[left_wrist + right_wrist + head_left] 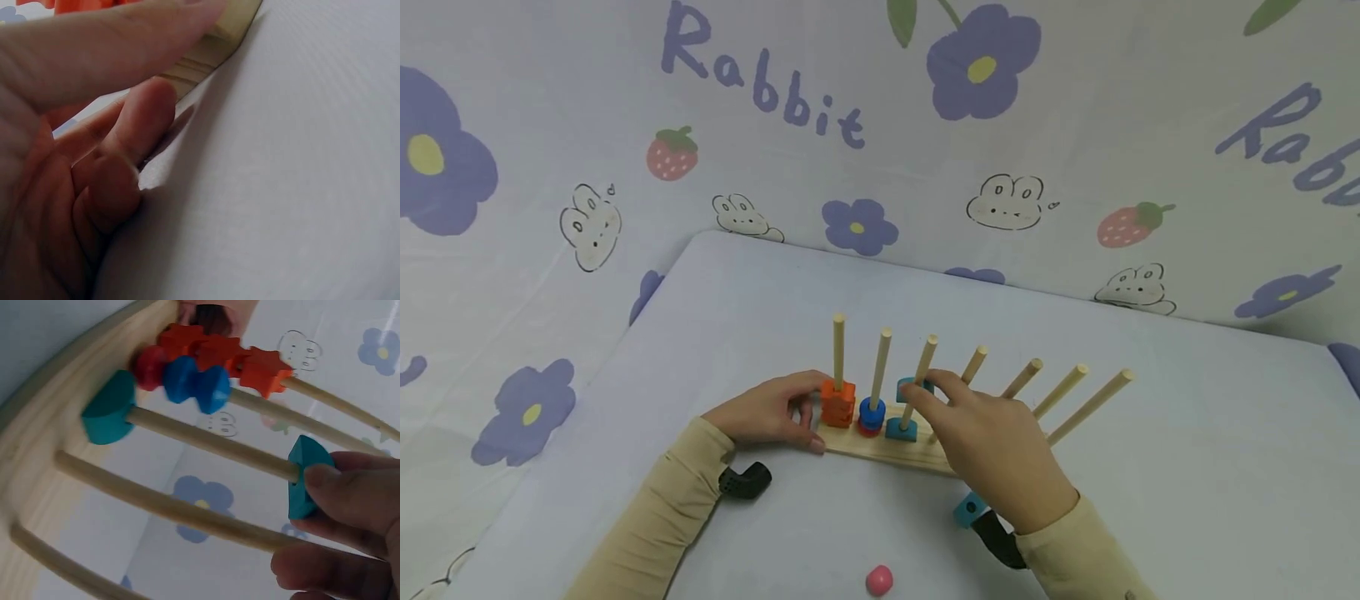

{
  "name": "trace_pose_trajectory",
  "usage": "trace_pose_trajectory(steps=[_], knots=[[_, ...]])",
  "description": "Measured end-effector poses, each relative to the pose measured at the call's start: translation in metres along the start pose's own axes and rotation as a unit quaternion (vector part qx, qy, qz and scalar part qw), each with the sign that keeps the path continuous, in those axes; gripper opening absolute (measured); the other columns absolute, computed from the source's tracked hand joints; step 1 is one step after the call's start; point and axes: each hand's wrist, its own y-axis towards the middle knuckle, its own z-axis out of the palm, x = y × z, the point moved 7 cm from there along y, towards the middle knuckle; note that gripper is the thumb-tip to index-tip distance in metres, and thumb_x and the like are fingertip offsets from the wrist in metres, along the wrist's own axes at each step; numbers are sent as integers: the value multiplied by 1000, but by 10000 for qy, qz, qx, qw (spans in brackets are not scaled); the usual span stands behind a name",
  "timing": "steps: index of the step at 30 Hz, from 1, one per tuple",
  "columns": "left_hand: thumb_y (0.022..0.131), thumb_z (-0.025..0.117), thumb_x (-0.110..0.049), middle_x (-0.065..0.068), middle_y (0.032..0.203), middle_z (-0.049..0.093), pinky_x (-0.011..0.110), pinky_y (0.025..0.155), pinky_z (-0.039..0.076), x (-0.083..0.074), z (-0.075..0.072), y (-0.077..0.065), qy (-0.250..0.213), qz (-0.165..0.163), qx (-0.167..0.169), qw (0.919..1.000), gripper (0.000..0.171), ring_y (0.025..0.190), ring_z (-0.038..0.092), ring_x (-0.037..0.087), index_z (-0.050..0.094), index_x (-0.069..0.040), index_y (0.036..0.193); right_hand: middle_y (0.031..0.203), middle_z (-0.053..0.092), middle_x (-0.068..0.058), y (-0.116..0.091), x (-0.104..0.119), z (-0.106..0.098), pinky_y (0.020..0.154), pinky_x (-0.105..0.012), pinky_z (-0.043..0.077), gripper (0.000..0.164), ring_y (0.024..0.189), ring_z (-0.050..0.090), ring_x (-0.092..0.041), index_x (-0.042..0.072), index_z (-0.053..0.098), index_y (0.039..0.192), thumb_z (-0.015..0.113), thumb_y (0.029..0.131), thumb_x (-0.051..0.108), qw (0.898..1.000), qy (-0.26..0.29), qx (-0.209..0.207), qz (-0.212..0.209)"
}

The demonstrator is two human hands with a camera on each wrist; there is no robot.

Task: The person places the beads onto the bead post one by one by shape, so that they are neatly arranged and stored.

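Observation:
My right hand [1000,442] pinches a teal half-round bead [306,478] between thumb and finger, partway up the third peg, which runs through the bead's hole. Low on that same peg sits another teal half-round bead [109,409]. At the left end of the wooden peg base [880,447], my left hand [771,412] holds the board, its thumb along the front edge. Orange star-shaped beads [838,404] are stacked on the first peg beside that hand. The second peg carries blue beads [197,384] above a red bead [150,367].
Several bare pegs [1090,404] rise to the right, partly behind my right hand. A teal block with a hole [970,508] lies under the right wrist, near a black wrist-camera piece [998,540]. One pink bead [879,580] rests at the near edge of the white table [790,533].

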Motion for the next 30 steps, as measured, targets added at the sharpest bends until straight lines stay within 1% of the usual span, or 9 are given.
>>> trace_pose_trajectory(steps=[2, 6, 9, 12, 15, 20, 25, 30], knots=[[74, 83, -31, -6, 92, 58, 29, 69, 50, 0, 0, -1, -4, -11, 1, 10000, 62, 74, 61, 13, 51, -37, 127, 106, 66, -5, -1, 1, 9, 38, -16, 18, 45, 39, 30, -4, 19, 58, 116, 72, 78, -1, 9999, -12, 148, -82], [74, 83, -31, -6, 91, 59, 28, 68, 50, 0, -1, -2, -16, -30, 6, 10000, 62, 74, 61, 13, 51, -36, 127, 103, 68, -4, -5, 1, 24, 37, -16, 21, 41, 38, 31, -3, 20, 60, 113, 72, 79, 1, 9997, 12, 195, -163], [75, 82, -31, -5, 88, 59, 29, 68, 50, 0, -1, -1, -69, -22, 14, 10000, 62, 73, 61, 13, 50, -35, 127, 103, 69, -3, -8, 2, 36, 36, -17, 27, 39, 36, 31, -3, 20, 60, 113, 74, 81, 4, 9994, -61, 283, -163], [75, 82, -31, -4, 83, 60, 29, 68, 50, 0, 0, -1, -90, -20, 17, 10000, 62, 73, 61, 13, 50, -36, 127, 103, 69, -3, -12, 3, 47, 37, -19, 36, 37, 36, 37, -4, 20, 60, 114, 75, 82, 8, 9989, -128, 418, -168], [75, 82, -31, -4, 82, 61, 29, 69, 50, 0, -1, -1, -53, -42, 12, 10000, 62, 72, 60, 13, 50, -36, 127, 103, 70, -4, -14, 3, 53, 38, -21, 39, 34, 36, 40, -5, 20, 61, 113, 74, 83, 10, 9987, -125, 468, -165], [76, 82, -30, -5, 87, 59, 29, 68, 50, -1, 0, 0, 8, -64, 14, 10000, 61, 72, 61, 13, 50, -36, 128, 102, 70, -3, -15, 2, 57, 36, -21, 35, 33, 35, 37, -5, 20, 63, 112, 74, 83, 10, 9987, -132, 468, -121], [76, 82, -30, -5, 87, 60, 29, 69, 50, -2, 0, 0, 11, -67, 25, 10000, 61, 73, 60, 13, 50, -35, 128, 101, 71, -3, -16, 3, 61, 35, -20, 32, 30, 35, 36, -6, 19, 62, 109, 73, 83, 9, 9986, -126, 503, -121], [75, 82, -28, -4, 85, 60, 29, 69, 50, -1, -1, -1, -4, -96, 9, 10000, 61, 73, 60, 13, 51, -35, 127, 100, 70, -3, -17, 5, 67, 35, -20, 32, 27, 35, 36, -6, 18, 61, 106, 73, 83, 11, 9984, -153, 523, -156]])
